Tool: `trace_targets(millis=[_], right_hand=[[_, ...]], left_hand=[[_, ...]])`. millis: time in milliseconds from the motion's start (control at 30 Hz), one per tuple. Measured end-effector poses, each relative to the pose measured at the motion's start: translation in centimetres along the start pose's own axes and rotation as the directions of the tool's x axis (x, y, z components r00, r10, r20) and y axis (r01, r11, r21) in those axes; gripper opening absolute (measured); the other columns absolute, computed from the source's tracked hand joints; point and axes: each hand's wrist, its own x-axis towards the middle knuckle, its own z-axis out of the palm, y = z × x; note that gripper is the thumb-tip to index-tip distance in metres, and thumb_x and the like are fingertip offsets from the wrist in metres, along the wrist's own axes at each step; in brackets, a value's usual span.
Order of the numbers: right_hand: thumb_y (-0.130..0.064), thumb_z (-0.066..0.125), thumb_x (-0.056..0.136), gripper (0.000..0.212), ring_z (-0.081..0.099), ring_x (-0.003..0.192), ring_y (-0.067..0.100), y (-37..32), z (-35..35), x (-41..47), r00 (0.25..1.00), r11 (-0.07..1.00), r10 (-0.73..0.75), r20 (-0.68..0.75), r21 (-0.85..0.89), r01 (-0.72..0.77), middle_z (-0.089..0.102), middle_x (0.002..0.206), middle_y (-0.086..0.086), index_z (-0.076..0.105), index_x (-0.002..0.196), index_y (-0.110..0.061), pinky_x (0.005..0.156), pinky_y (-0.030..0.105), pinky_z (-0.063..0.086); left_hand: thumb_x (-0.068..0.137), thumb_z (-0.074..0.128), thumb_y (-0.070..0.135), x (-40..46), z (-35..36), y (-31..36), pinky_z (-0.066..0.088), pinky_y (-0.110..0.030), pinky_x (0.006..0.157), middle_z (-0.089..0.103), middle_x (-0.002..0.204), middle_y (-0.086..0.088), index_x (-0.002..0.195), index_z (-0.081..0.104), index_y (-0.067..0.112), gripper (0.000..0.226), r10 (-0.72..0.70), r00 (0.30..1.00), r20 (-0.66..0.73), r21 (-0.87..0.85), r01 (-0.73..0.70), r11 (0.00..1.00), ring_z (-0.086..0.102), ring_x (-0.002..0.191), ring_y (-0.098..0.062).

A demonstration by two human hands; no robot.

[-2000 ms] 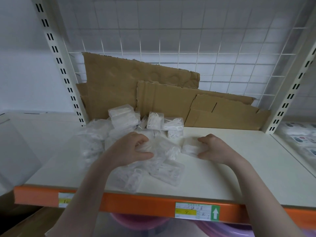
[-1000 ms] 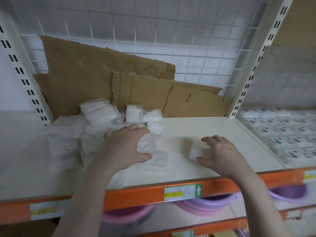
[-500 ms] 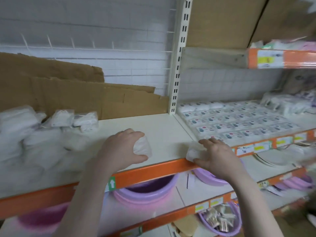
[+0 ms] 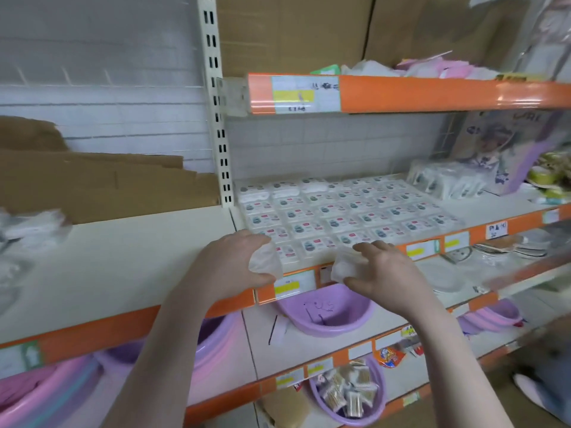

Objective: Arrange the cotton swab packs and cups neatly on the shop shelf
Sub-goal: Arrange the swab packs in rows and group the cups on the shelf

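Observation:
My left hand [image 4: 231, 267] grips a clear cotton swab pack [image 4: 265, 263] at the front edge of the white shelf [image 4: 117, 264]. My right hand [image 4: 383, 273] grips a second clear pack [image 4: 343, 267] just in front of the orange shelf rail. Both hands hover by the front left corner of a neat grid of labelled swab packs [image 4: 346, 211] on the right-hand shelf. A blurred heap of loose packs [image 4: 27, 227] lies at the far left.
Torn cardboard [image 4: 102, 183] leans against the wire back. An upright post [image 4: 216, 100] divides the two bays. Purple basins [image 4: 324, 310] sit on the shelf below, one holding swab packs [image 4: 346, 390]. Bagged goods [image 4: 445, 180] and plates [image 4: 506, 248] are at right.
The view has swung right from the heap to the neighbouring bay. Both hands carried their packs rightward off the left shelf to the front of the arranged grid.

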Motion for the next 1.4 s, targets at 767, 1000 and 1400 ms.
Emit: trace_targets(millis=[767, 1000, 1400], right_hand=[[-0.042, 0.064, 0.078, 0.058, 0.048, 0.115, 0.026, 11.8, 1.4, 16.4, 0.992, 0.996, 0.038, 0.118, 0.078, -0.048, 0.056, 0.119, 0.009, 0.051, 0.128, -0.014, 0.095, 0.033, 0.039], [-0.04, 0.067, 0.077, 0.067, 0.048, 0.12, 0.025, 15.3, 1.5, 20.0, 0.973, 0.993, -0.076, 0.219, 0.11, 0.053, 0.053, 0.131, 0.009, 0.045, 0.136, -0.016, 0.097, 0.034, 0.041], [-0.045, 0.07, 0.076, 0.072, 0.045, 0.125, 0.014, 17.5, 1.6, 24.4, 0.892, 0.936, -0.293, 0.343, 0.295, 0.193, 0.046, 0.14, -0.003, 0.043, 0.139, -0.023, 0.095, 0.024, 0.038]], left_hand=[[0.083, 0.063, 0.047, 18.6, 4.9, 4.8, 0.028, -0.028, 0.106, 0.028, 0.151, 0.008, 0.144, 0.029, 0.033, 0.072, 0.034, 0.986, 0.166, 0.01, -0.037, 0.999, 0.032, 0.135, -0.011], [0.083, 0.066, 0.04, 20.1, 6.1, 6.9, 0.028, -0.021, 0.101, 0.036, 0.147, 0.005, 0.144, 0.033, 0.027, 0.07, -0.062, 0.985, 0.161, -0.029, 0.067, 0.997, 0.037, 0.13, -0.011], [0.087, 0.062, 0.04, 21.4, 6.7, 8.5, 0.019, -0.025, 0.11, 0.019, 0.155, 0.008, 0.147, 0.024, 0.031, 0.071, -0.221, 0.954, 0.2, -0.033, 0.232, 0.972, 0.02, 0.14, -0.011]])
